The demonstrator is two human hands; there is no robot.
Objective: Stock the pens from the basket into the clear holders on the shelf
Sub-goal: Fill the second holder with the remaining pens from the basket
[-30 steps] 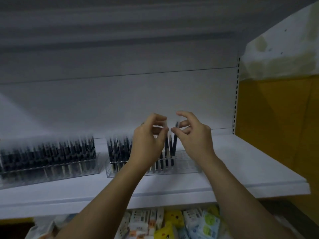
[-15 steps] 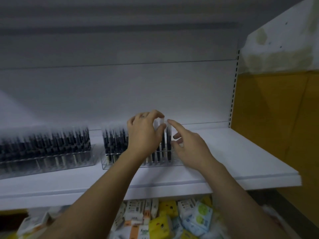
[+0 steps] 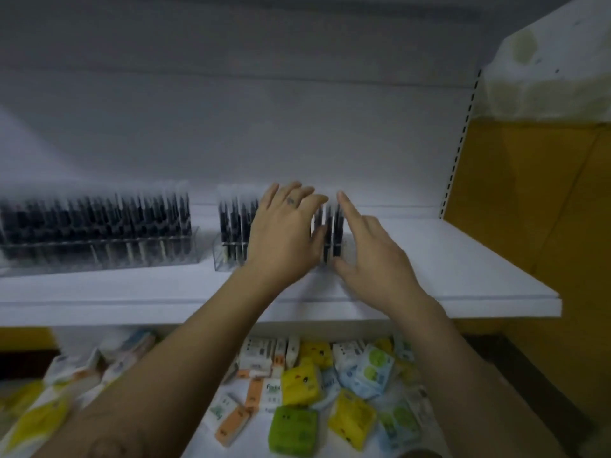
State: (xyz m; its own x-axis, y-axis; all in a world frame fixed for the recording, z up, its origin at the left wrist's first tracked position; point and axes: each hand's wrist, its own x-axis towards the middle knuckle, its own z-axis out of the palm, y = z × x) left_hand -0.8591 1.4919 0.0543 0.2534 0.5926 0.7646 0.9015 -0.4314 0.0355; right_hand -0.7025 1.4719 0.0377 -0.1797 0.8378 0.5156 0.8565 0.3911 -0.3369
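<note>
The left hand (image 3: pixel 281 241) and right hand (image 3: pixel 375 261) have lowered and spread flat against the pens (image 3: pixel 337 231), pinch released.

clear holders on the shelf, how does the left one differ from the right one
The left holder looks wider, cut off by the picture's edge; the right holder is shorter. The left holder stands untouched; the left hand and right hand are at the right holder. Both are clear and hold upright dark pens on the white shelf.
</note>
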